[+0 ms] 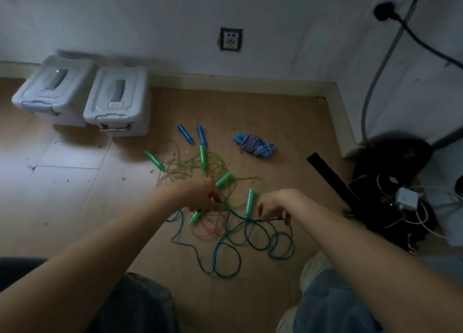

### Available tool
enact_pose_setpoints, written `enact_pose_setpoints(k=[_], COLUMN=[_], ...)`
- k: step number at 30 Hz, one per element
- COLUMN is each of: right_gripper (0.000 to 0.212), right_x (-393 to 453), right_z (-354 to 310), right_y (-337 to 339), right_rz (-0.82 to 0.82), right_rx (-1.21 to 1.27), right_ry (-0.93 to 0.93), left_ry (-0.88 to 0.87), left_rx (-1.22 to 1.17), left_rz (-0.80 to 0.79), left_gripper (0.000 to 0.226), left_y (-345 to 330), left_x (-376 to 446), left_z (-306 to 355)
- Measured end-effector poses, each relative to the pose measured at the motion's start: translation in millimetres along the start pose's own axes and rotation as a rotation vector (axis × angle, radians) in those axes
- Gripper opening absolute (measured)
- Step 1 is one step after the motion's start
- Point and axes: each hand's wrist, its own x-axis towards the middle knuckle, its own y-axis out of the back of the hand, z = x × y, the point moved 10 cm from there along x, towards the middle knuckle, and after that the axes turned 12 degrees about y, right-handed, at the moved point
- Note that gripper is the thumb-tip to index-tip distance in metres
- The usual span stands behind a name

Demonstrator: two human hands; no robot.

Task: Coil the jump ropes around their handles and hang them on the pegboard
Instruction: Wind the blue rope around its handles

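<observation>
Two bare hands reach down into a tangle of jump ropes on the wooden floor (250, 112): the left hand (200, 195) has its fingers curled into the knot of cords beside a green handle (195, 217), and the right hand (278, 205) pinches a stretch of the blue cord (225, 247), whose loops lie on the near side. Farther off, more green handles (203, 157) rest in the green and pink cords, with two blue handles (193, 134) just beyond. To the far right lies a coiled blue-and-white rope (254, 146), and two grey lidded boxes (117, 102) stand by the far-left wall.
</observation>
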Motion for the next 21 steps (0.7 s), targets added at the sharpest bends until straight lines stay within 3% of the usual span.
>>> enact_pose_setpoints(k=[4,9,15,18,21], right_gripper=[0.032,0.033,0.034,0.028,0.014], right_x=[53.7,113.7,140.4,135.3,109.3], right_z=[20.8,50.1,69.3,72.7,65.9], right_y=[-1.0,-22.5,-35.9,-29.7,16.7], right_rz=[0.258,0.419,0.406,0.45,0.677], right_rx=[0.046,0.164,0.352,0.47,0.732], right_ry=[-0.006,-0.125,-0.218,-0.171,-0.032], left_ry=[-0.028,0.028,0.021,-0.024,-0.079], left_rx=[0.097,-0.039,-0.127,-0.186,-0.186], left_rz=[0.081,-0.021,-0.07,-0.108,-0.133], left_gripper=[0.033,0.028,0.028,0.029,0.032], left_y=[-11.9,-45.3,-49.6,-44.1,-34.4], left_x=[32.9,70.9,83.8,77.2,61.5], left_z=[3.7,-13.3,-27.6,-24.3,-17.0])
